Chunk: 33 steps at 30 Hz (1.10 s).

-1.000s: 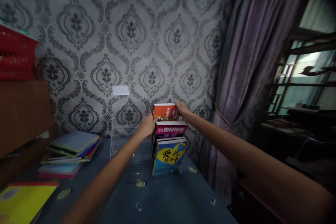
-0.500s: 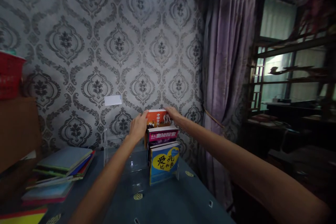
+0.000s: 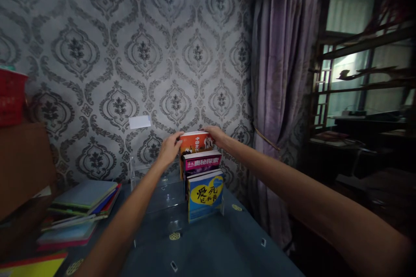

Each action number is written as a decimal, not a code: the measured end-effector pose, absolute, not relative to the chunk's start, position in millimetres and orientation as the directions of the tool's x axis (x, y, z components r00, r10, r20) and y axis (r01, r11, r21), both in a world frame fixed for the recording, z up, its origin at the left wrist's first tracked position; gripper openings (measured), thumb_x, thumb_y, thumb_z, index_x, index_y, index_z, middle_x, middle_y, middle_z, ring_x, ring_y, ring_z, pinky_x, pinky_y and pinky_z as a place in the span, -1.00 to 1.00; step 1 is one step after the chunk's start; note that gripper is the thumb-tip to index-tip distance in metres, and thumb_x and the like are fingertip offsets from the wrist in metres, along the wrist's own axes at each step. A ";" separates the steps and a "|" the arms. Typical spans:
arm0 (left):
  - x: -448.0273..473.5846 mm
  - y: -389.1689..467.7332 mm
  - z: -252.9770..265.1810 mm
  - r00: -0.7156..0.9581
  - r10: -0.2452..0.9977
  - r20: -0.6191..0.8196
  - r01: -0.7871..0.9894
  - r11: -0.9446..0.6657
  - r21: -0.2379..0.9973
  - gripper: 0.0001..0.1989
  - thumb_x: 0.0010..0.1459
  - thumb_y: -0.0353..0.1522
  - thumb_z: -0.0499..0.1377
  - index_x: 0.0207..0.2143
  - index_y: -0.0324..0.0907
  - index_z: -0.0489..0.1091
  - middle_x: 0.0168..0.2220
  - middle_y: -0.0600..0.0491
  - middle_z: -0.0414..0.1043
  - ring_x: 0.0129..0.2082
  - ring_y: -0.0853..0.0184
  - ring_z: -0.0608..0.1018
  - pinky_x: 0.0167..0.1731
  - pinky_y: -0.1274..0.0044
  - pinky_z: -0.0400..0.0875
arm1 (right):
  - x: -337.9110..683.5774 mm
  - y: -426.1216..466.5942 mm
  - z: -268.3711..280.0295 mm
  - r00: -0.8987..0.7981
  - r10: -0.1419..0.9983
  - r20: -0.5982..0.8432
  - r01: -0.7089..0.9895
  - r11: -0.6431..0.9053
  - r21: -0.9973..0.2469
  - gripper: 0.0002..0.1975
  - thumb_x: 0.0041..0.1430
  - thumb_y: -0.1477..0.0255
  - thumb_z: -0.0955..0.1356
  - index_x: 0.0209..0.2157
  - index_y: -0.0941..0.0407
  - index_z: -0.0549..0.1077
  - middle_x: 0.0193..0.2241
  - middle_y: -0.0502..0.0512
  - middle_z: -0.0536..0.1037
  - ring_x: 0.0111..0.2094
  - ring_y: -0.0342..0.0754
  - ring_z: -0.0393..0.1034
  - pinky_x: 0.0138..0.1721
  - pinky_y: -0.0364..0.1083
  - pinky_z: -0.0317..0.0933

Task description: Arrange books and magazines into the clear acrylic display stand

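The clear stand is the reference for all positions and rests on the dark blue-green table. The orange book is upright at the rear right of the stand. The left hand grips its upper left edge; the right hand is closed on its upper right corner. The finger positions behind the cover are hidden. Whether the lower edge is seated in the stand cannot be determined, as the magenta book covers it.

The magenta book occupies the middle of the stand's right side. The blue book, marked with a yellow heart, occupies the front right. All three covers face forward.

Left of the stand, a stack of books lies flat. A yellow book lies at the stand's front left. Farther left of the stand are a brown box and, above it, a red basket. A purple curtain hangs to the stand's right.
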<state>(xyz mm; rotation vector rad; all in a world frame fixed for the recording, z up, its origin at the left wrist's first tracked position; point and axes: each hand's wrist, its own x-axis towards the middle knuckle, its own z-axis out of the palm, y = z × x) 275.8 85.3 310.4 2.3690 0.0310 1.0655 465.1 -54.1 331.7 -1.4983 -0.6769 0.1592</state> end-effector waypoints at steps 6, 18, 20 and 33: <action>269.6 83.6 309.6 0.698 0.211 0.685 -0.226 -0.842 0.489 -0.65 0.15 -0.45 0.11 -0.01 -0.13 0.44 -0.21 0.03 0.53 -0.29 0.30 0.53 -0.25 0.50 0.48 | 453.3 -63.0 330.1 0.805 0.494 0.329 0.279 0.174 -0.944 -0.86 0.00 0.60 0.33 -0.42 0.12 0.51 -0.66 -0.08 0.50 -0.63 -0.16 0.34 -0.58 -0.21 0.24; 270.2 87.8 305.5 0.784 0.268 0.560 -0.328 -0.587 0.740 -0.50 0.06 -0.48 0.10 0.10 -0.13 0.26 -0.17 0.02 0.41 -0.37 0.39 0.48 -0.54 0.67 0.41 | 435.0 -88.0 334.4 0.759 0.563 0.327 0.293 0.154 -0.944 -0.97 0.00 0.53 0.44 -0.45 0.14 0.51 -0.57 0.01 0.57 -0.61 -0.17 0.36 -0.56 -0.20 0.24; 273.1 91.6 300.6 0.781 0.311 0.541 -0.314 -0.553 0.772 -0.50 0.06 -0.49 0.10 0.10 -0.15 0.24 -0.13 -0.02 0.39 -0.34 0.39 0.49 -0.54 0.66 0.43 | 435.2 -86.4 334.3 0.762 0.558 0.328 0.306 0.136 -0.942 -0.96 0.01 0.49 0.45 -0.45 0.14 0.51 -0.56 0.02 0.57 -0.60 -0.16 0.37 -0.57 -0.21 0.23; 275.5 91.9 300.7 0.665 0.379 0.643 -0.310 -0.644 0.699 -0.76 0.08 -0.48 0.06 -0.18 -0.18 0.38 -0.32 0.05 0.43 -0.42 0.37 0.52 -0.63 0.67 0.39 | 443.6 -84.9 337.1 0.753 0.542 0.374 0.426 0.033 -0.904 -0.92 0.01 0.46 0.46 -0.49 0.13 0.51 -0.63 -0.05 0.50 -0.62 -0.20 0.29 -0.60 -0.23 0.16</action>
